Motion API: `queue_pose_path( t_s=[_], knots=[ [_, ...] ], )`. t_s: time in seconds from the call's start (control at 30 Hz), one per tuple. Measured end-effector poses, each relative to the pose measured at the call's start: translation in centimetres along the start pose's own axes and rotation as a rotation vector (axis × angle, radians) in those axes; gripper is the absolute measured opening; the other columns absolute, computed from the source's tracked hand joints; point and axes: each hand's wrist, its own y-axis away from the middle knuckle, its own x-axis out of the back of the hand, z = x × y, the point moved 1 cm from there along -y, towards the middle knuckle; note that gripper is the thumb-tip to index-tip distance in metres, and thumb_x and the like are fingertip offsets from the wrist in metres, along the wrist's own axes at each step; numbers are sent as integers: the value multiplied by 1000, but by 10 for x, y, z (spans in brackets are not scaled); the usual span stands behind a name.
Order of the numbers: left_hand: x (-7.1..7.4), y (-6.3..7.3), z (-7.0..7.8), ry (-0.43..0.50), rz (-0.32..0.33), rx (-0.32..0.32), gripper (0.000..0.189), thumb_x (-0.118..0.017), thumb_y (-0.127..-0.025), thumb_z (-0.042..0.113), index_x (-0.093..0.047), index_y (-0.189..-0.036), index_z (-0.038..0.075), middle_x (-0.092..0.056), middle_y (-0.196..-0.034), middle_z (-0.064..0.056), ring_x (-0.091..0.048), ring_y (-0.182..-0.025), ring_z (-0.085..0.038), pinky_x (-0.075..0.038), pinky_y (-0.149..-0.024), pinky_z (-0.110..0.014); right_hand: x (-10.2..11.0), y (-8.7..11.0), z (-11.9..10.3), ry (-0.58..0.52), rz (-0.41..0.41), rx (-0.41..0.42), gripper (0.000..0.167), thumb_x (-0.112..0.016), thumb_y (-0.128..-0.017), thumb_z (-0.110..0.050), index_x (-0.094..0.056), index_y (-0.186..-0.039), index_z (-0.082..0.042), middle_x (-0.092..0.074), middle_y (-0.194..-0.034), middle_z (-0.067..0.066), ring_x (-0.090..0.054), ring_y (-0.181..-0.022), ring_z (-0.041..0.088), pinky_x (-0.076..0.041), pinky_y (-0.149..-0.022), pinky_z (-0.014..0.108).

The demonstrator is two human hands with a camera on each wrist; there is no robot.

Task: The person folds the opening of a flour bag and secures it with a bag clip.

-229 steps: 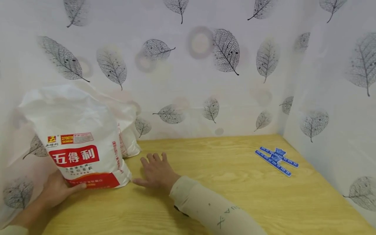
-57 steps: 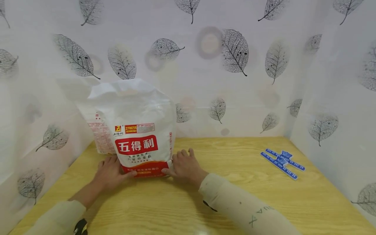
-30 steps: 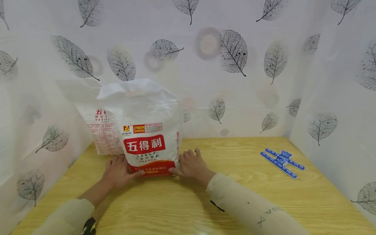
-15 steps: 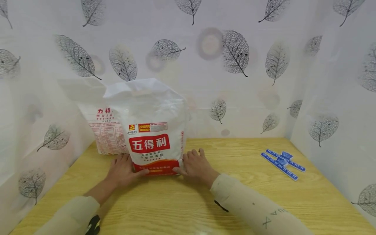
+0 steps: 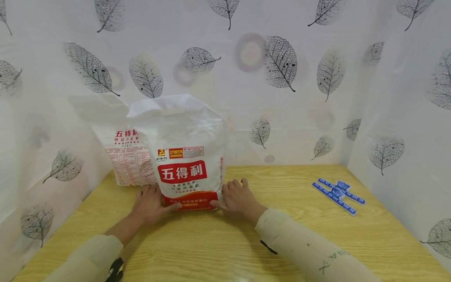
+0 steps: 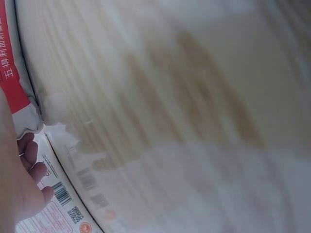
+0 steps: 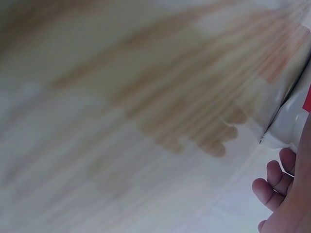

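A white flour bag [image 5: 179, 133] with a red label stands upright on the wood-grain tabletop [image 5: 201, 250], left of centre in the head view. At its lower left corner my left hand [image 5: 150, 207] grips it, thumb across the front and fingers along the side. My right hand [image 5: 240, 200] holds the opposite lower corner in the same way. Bent fingers of the left hand [image 6: 29, 179] show beside the bag's bottom edge [image 6: 29, 119] in the left wrist view. The right wrist view shows the right hand's curled fingers [image 7: 274, 182] below the bag's corner [image 7: 286, 128].
A second white flour bag [image 5: 132, 160] with red print stands behind and to the left, partly covered by the front one. Two blue clips [image 5: 340, 196] shaped like rulers lie at the right. Leaf-patterned sheeting [image 5: 229, 98] encloses the table at the back and sides.
The front bag has moved from the far left toward the middle, uncovering more of the rear bag's print. The right hand, earlier flat on the table, now holds its corner. Recent movement is slight.
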Motion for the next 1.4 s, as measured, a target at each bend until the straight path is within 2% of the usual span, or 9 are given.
queue_pose_path(
  t_s=[0.3, 0.5, 0.77, 1.17, 1.4],
  knots=[
    [-3, -2, 5, 35, 0, -9, 100, -57, -78, 81, -39, -146, 9, -51, -140, -22, -44, -126, -43, -32, -100, -63, 5, 6, 3, 5, -11, -4, 76, -30, -96, -74, -58, -122, -8, -63, -122, 12, -52, -120, 30, -28, -109, 57],
    [-3, -2, 9, 70, -15, -16, 100, -59, -79, 79, -38, -146, 8, -50, -141, -23, -42, -128, -43, -30, -104, -67, 6, 9, 5, 15, -6, -5, 74, -31, -96, -73, -59, -119, -8, -63, -115, 11, -54, -115, 29, -30, -108, 56],
    [-5, -4, 13, 73, -23, -24, 102, -57, -78, 82, -36, -147, 10, -49, -143, -22, -40, -132, -42, -30, -106, -67, 4, 11, 10, 16, -14, -11, 76, -28, -96, -74, -57, -123, -9, -63, -121, 11, -52, -119, 29, -29, -108, 57],
    [-10, -8, 17, 80, -16, -59, 102, -59, -78, 81, -36, -148, 10, -48, -144, -21, -39, -135, -42, -28, -108, -66, 4, 16, 16, 8, -18, -26, 74, -32, -96, -73, -58, -121, -9, -63, -120, 11, -52, -118, 29, -29, -106, 55],
    [-9, -7, 22, 88, -2, -68, 101, -60, -78, 79, -36, -147, 9, -49, -143, -22, -42, -130, -43, -29, -107, -66, 3, 18, 19, 12, -14, -26, 71, -32, -97, -71, -58, -119, -9, -63, -119, 12, -52, -119, 29, -29, -106, 55]
  ],
)
